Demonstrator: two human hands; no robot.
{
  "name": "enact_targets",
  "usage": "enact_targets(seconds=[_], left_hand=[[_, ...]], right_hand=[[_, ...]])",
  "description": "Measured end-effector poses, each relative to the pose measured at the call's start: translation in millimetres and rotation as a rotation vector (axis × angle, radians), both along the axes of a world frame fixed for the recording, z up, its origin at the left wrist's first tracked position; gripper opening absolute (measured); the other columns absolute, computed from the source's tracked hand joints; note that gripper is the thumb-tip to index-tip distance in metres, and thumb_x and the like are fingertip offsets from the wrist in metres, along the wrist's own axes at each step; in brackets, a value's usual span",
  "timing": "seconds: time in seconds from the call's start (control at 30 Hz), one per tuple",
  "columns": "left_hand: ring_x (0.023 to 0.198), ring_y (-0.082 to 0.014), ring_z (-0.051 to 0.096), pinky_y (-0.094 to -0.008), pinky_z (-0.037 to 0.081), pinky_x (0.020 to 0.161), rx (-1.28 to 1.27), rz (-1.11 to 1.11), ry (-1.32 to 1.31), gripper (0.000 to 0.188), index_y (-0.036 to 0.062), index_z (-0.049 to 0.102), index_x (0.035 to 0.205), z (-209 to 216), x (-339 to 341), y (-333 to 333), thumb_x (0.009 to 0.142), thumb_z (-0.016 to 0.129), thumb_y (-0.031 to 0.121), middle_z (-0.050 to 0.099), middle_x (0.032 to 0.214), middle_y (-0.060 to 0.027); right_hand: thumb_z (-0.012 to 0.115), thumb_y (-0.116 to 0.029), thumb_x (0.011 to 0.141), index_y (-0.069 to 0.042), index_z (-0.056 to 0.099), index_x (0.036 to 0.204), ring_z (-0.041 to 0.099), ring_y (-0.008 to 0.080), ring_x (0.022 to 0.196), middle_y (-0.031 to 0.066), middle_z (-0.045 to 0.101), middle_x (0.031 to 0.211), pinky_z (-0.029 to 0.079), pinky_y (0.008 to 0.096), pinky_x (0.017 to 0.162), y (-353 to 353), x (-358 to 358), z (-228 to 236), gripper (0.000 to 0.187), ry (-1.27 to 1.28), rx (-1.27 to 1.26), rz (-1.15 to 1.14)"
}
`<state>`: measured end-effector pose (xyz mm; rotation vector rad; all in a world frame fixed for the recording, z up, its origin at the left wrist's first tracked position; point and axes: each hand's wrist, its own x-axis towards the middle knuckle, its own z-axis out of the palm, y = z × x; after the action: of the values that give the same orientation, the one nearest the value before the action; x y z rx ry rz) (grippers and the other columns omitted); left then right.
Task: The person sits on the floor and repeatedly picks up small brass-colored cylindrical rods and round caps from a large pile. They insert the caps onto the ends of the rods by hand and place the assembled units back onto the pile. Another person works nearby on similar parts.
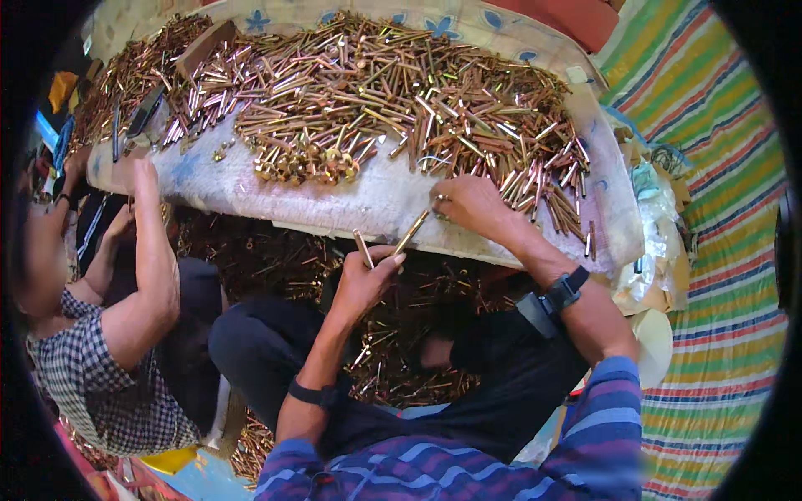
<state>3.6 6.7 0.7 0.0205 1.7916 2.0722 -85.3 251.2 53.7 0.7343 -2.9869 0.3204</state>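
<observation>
- The counter is spanning the upper part of the frame, its pale cloth probably cushioning the metal and stopping it from rolling.
- The pile of rods, bronze-coloured and loose, is covering most of that surface from the upper left to the upper right, seemingly heaped there to be within arm's length.
- A co-worker in a checked shirt is sitting at the left of the frame, one bare forearm rising to the same counter, so both people are apparently sharing the heap.
- The cluster of round-headed pieces is lying at the heap's near edge, upper centre, perhaps grouped apart for their different shape.
- The right hand is lying palm down over the counter's front border, right of centre, its forearm slanting up from the lower right. Its fingers are bending inward; whether they are gripping anything I cannot tell.
- The left hand is hanging in mid-frame just below that border, its wrist angled upward and its fingers closing around two rods.
- The slanting rod is leaning up and right from the thumb side, while the upright rod is standing beside the knuckles, tilting left; this spread is likely keeping their ends apart.
</observation>
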Motion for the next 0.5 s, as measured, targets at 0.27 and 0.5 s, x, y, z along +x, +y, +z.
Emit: enact_targets(seconds=[0.27, 0.5], left_hand=[[0.043, -0.0026, 0.037, -0.0248, 0.021, 0.041, -0.051, 0.011, -0.009, 0.023, 0.0, 0.071, 0.095, -3.0, -1.6, 1.4, 0.097, 0.07, 0.023, 0.048, 0.058, 0.0088], [0.049, -0.0026, 0.043, -0.0234, 0.028, 0.044, -0.126, -0.006, -0.008, 0.025, 0.0001, 0.073, 0.102, 3.8, 0.7, -4.5, 0.095, 0.072, 0.024, 0.061, 0.07, 0.0047]], right_hand=[[0.067, -0.027, 0.088, -0.006, 0.071, 0.091, 0.069, 0.0413, 0.085, 0.0193, 0.071, 0.085, 0.054, 0.0528, 0.075, 2.2, 1.1, 2.0, 0.021, 0.07, 0.06, -0.002], [0.065, -0.03, 0.089, -0.001, 0.069, 0.094, 0.069, 0.0421, 0.085, 0.0224, 0.07, 0.086, 0.053, 0.0523, 0.076, 4.4, 0.7, 8.2, 0.03, -0.012, 0.001, -0.073]])
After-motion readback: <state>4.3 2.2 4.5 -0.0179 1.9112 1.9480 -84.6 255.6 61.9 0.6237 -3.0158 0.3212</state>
